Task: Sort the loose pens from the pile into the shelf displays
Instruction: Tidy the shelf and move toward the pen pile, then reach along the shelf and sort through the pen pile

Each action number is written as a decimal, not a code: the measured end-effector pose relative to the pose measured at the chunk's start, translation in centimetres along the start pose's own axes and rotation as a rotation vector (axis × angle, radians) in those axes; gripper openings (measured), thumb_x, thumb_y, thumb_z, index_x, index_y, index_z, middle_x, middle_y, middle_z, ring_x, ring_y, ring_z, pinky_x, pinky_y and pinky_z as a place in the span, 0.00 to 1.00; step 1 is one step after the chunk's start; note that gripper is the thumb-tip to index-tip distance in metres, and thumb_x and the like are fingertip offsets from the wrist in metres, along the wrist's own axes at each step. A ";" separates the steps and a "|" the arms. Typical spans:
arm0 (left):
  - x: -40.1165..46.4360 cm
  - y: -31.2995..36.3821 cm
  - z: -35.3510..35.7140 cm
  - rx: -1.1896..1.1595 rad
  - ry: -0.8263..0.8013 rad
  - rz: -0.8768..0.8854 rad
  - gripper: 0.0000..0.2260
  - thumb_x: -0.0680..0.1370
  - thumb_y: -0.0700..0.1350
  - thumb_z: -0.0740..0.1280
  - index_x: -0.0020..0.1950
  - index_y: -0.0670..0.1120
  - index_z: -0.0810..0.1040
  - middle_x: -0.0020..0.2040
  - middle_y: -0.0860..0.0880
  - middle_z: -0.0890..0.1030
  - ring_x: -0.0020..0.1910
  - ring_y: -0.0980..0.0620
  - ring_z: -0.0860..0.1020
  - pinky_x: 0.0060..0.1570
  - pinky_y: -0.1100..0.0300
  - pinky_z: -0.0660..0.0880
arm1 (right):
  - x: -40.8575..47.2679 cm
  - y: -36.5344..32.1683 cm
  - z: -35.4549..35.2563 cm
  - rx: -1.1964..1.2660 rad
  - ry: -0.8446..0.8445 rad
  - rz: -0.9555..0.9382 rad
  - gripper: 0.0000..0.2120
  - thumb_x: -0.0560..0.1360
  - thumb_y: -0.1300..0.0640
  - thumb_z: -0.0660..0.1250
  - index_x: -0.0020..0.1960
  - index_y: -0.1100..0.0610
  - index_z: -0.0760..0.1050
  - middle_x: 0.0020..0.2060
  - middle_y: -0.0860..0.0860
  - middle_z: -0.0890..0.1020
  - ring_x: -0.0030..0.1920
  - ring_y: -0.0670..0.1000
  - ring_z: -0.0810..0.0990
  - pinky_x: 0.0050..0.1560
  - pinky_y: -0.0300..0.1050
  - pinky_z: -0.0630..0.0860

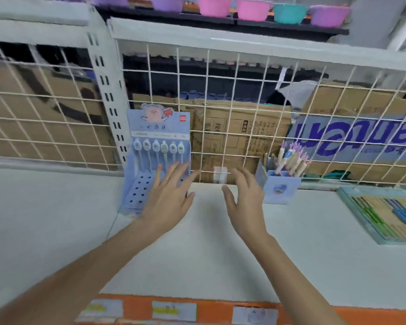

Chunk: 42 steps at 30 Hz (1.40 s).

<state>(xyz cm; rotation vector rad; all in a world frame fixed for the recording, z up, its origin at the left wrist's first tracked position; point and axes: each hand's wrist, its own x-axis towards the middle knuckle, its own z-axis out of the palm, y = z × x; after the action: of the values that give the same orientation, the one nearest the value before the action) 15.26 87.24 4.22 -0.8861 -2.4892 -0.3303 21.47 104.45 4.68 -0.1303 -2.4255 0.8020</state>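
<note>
Reaching forward with both hands empty, fingers spread: my left hand [168,195] hovers over the pale blue cardboard pen stand with rows of holes and a pig header [155,146], my right hand [246,198] beside the small blue square pen cup [280,187] holding pastel pens. No loose pile shows in view. I judge a careless sweep could knock the light stand over and topple the six pens standing in it, or tip the cup. Both sit on a smooth white shelf [197,254] backed by white wire grid [220,90], with cardboard boxes stacked behind. A flat tray of coloured pens [389,214] lies at right.
</note>
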 end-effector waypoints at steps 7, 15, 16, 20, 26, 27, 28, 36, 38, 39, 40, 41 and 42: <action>-10.3 -9.6 -6.9 0.074 -0.013 -0.254 0.18 0.74 0.49 0.58 0.64 0.49 0.71 0.60 0.45 0.77 0.52 0.46 0.80 0.48 0.54 0.77 | -1.8 -9.7 8.2 0.130 -0.286 -0.263 0.17 0.76 0.60 0.63 0.65 0.61 0.72 0.62 0.58 0.76 0.61 0.61 0.74 0.59 0.54 0.69; -22.4 -22.9 -14.0 0.284 0.006 -0.579 0.17 0.73 0.47 0.62 0.60 0.44 0.77 0.57 0.42 0.79 0.51 0.42 0.80 0.48 0.49 0.77 | -3.8 -23.0 18.2 0.131 -0.432 -0.556 0.20 0.77 0.54 0.60 0.68 0.56 0.70 0.64 0.56 0.74 0.64 0.59 0.73 0.59 0.55 0.69; -23.8 -24.7 -14.7 0.300 0.017 -0.609 0.17 0.72 0.44 0.67 0.60 0.44 0.77 0.57 0.41 0.79 0.52 0.42 0.80 0.49 0.47 0.77 | -4.0 -24.6 19.6 0.130 -0.447 -0.576 0.20 0.77 0.54 0.61 0.68 0.56 0.69 0.65 0.55 0.74 0.64 0.58 0.72 0.59 0.54 0.67; -28.5 -32.0 -17.1 0.337 -0.021 -0.699 0.23 0.66 0.39 0.76 0.61 0.42 0.77 0.56 0.40 0.79 0.52 0.40 0.80 0.49 0.44 0.76 | -5.0 -31.2 25.7 0.138 -0.501 -0.604 0.22 0.76 0.60 0.65 0.69 0.56 0.68 0.66 0.56 0.72 0.66 0.58 0.70 0.62 0.53 0.65; -33.0 -43.4 -18.4 0.342 -0.039 -0.749 0.23 0.67 0.40 0.76 0.61 0.41 0.76 0.57 0.38 0.79 0.52 0.38 0.79 0.50 0.43 0.76 | -5.9 -40.8 35.4 0.059 -0.636 -0.632 0.24 0.79 0.57 0.60 0.73 0.53 0.59 0.71 0.51 0.65 0.70 0.53 0.63 0.65 0.47 0.58; -33.4 -45.1 -18.4 0.321 -0.029 -0.764 0.22 0.69 0.40 0.74 0.63 0.41 0.75 0.59 0.38 0.78 0.55 0.38 0.78 0.52 0.43 0.75 | -5.7 -42.2 36.9 0.037 -0.668 -0.614 0.24 0.79 0.56 0.59 0.73 0.53 0.58 0.71 0.51 0.64 0.70 0.53 0.62 0.66 0.46 0.58; -33.5 -46.6 -18.4 0.289 -0.014 -0.780 0.21 0.73 0.41 0.71 0.65 0.42 0.73 0.62 0.38 0.76 0.58 0.38 0.76 0.56 0.43 0.72 | -5.5 -43.3 38.3 0.018 -0.696 -0.581 0.24 0.79 0.56 0.59 0.74 0.52 0.57 0.71 0.51 0.64 0.70 0.53 0.62 0.65 0.46 0.58; -30.5 -57.5 -16.7 0.161 -0.008 -0.872 0.19 0.80 0.49 0.58 0.71 0.48 0.65 0.61 0.44 0.77 0.59 0.42 0.74 0.58 0.50 0.67 | -1.9 -45.7 47.5 -0.120 -0.757 -0.350 0.19 0.80 0.56 0.56 0.70 0.54 0.64 0.68 0.53 0.68 0.65 0.57 0.68 0.60 0.47 0.62; -29.1 -59.1 -16.3 0.108 0.002 -0.923 0.18 0.81 0.49 0.57 0.71 0.50 0.65 0.57 0.45 0.80 0.57 0.43 0.75 0.55 0.51 0.68 | -1.4 -46.3 48.7 -0.099 -0.728 -0.307 0.17 0.80 0.55 0.56 0.69 0.54 0.66 0.64 0.54 0.73 0.62 0.57 0.70 0.59 0.47 0.63; -28.6 -59.7 -16.0 0.090 0.004 -0.950 0.18 0.81 0.49 0.56 0.71 0.51 0.65 0.56 0.46 0.80 0.57 0.43 0.75 0.55 0.51 0.68 | -1.2 -46.7 49.2 -0.099 -0.711 -0.303 0.17 0.80 0.54 0.56 0.68 0.54 0.67 0.62 0.54 0.74 0.61 0.57 0.71 0.59 0.47 0.63; -28.1 -60.2 -15.7 0.090 0.000 -0.970 0.18 0.81 0.50 0.55 0.71 0.51 0.65 0.56 0.47 0.80 0.58 0.43 0.74 0.56 0.51 0.67 | -1.1 -47.0 49.7 -0.112 -0.695 -0.310 0.16 0.80 0.54 0.56 0.67 0.54 0.68 0.60 0.54 0.75 0.60 0.56 0.71 0.58 0.47 0.63; -27.6 -60.5 -15.5 0.098 -0.013 -0.986 0.18 0.81 0.52 0.54 0.71 0.52 0.65 0.56 0.47 0.80 0.58 0.42 0.73 0.57 0.50 0.65 | -1.0 -47.3 50.3 -0.131 -0.683 -0.322 0.16 0.80 0.54 0.56 0.67 0.53 0.69 0.60 0.54 0.75 0.59 0.56 0.71 0.58 0.47 0.63; -27.1 -60.8 -15.2 0.108 -0.030 -1.000 0.19 0.81 0.53 0.53 0.71 0.52 0.65 0.57 0.47 0.80 0.59 0.42 0.73 0.58 0.50 0.64 | -0.9 -47.5 50.8 -0.149 -0.674 -0.333 0.16 0.80 0.54 0.56 0.67 0.53 0.69 0.59 0.53 0.75 0.59 0.56 0.71 0.58 0.47 0.62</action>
<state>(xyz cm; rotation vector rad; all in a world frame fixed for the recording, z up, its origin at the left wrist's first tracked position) -0.15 20.90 -0.52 0.4663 -2.7533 -0.4810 -1.79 39.22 -1.78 0.5609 -3.0109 0.5666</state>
